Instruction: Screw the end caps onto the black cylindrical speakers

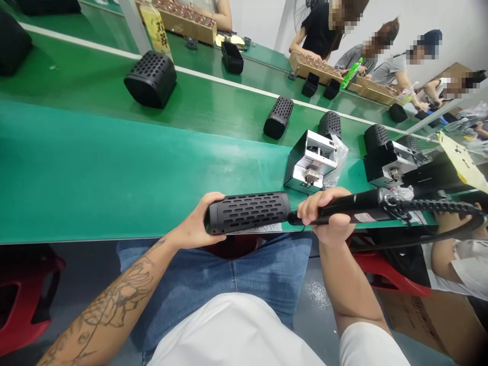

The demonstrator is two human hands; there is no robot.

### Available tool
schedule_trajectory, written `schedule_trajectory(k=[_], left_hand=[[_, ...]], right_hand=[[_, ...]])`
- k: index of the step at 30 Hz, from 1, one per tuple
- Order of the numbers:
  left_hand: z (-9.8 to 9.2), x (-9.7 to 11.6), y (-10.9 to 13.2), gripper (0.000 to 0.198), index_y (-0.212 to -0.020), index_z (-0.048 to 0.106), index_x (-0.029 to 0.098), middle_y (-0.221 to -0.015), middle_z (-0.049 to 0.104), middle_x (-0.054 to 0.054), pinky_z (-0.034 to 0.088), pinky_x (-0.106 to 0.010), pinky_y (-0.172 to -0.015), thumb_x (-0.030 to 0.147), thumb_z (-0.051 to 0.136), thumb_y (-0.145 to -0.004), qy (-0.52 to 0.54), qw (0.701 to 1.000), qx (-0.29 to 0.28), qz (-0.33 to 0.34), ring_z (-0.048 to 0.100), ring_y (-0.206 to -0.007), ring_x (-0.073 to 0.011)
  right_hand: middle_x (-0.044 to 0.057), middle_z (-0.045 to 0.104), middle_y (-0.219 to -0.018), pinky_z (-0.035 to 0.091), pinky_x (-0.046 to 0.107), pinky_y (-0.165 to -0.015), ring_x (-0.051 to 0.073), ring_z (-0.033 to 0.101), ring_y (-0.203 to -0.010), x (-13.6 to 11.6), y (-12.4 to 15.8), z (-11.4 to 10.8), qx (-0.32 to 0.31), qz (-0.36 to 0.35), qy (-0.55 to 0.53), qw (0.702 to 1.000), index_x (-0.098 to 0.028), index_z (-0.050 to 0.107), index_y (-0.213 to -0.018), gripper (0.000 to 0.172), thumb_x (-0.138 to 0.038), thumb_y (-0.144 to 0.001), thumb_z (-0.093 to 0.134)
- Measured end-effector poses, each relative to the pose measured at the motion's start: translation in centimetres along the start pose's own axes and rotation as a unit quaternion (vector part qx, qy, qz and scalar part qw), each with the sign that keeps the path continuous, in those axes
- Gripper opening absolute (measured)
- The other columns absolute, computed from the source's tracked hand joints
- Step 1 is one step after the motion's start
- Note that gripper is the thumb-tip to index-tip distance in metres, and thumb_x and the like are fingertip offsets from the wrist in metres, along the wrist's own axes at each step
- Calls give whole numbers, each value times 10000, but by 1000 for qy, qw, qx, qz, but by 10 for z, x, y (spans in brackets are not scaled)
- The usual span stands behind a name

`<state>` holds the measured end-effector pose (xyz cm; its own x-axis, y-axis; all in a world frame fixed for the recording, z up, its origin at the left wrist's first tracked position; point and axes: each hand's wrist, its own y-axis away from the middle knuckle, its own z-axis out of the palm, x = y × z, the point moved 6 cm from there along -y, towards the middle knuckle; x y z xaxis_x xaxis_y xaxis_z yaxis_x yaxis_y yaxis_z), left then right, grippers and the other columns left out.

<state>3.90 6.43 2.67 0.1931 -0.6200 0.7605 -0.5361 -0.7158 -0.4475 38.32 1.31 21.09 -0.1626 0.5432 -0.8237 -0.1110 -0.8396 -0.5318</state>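
Observation:
My left hand (195, 222) is closed around the left end of a black speaker housing (249, 211) with slotted holes, lying on its side at the table's front edge. My right hand (331, 216) grips a black electric screwdriver (364, 204), its cable running off to the right. The screwdriver's front end points left, close to the housing's right end; whether they touch I cannot tell. Just beyond my right hand stands a silver and black screw feeder (312, 161).
Slotted black housings (150, 79) stand along the green belt (213, 109) behind the work surface. A second feeder (392, 162) is at right, beside a co-worker's arm (444, 254). Across the line, several people work over cardboard trays (314, 68). A yellow bottle (157, 29) stands far left.

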Motion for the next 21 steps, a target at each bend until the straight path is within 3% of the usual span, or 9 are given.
schedule_trajectory(k=[5, 12, 21], left_hand=[[1, 0, 3, 1199, -1905, 471, 389, -1832, 638, -174, 657, -642, -1425, 470, 1152, -921, 3, 1000, -8, -11, 731, -1686, -428], [2, 5, 3, 1254, -1899, 462, 415, -1822, 658, -188, 653, -708, -1421, 383, 1174, -867, -6, 1000, 2, -4, 737, -1693, -469], [4, 13, 1, 1323, -1898, 488, 406, -1820, 678, -203, 672, -731, -1407, 299, 1202, -789, -2, 1000, 14, 5, 756, -1683, -492]], right_hand=[[-101, 625, -554, 548, 292, -485, 130, 522, -383, 2, -3, 8, -45, 14, -6, 999, -289, 722, -910, 549, -696, -968, 1086], [-89, 643, -576, 547, 301, -514, 135, 537, -398, 2, -1, 12, -81, 14, -32, 996, -287, 757, -905, 406, -534, -1011, 1061], [-85, 651, -575, 577, 335, -533, 154, 575, -424, 0, 8, 9, -74, 41, 18, 996, -298, 766, -908, 421, -566, -982, 1083]])
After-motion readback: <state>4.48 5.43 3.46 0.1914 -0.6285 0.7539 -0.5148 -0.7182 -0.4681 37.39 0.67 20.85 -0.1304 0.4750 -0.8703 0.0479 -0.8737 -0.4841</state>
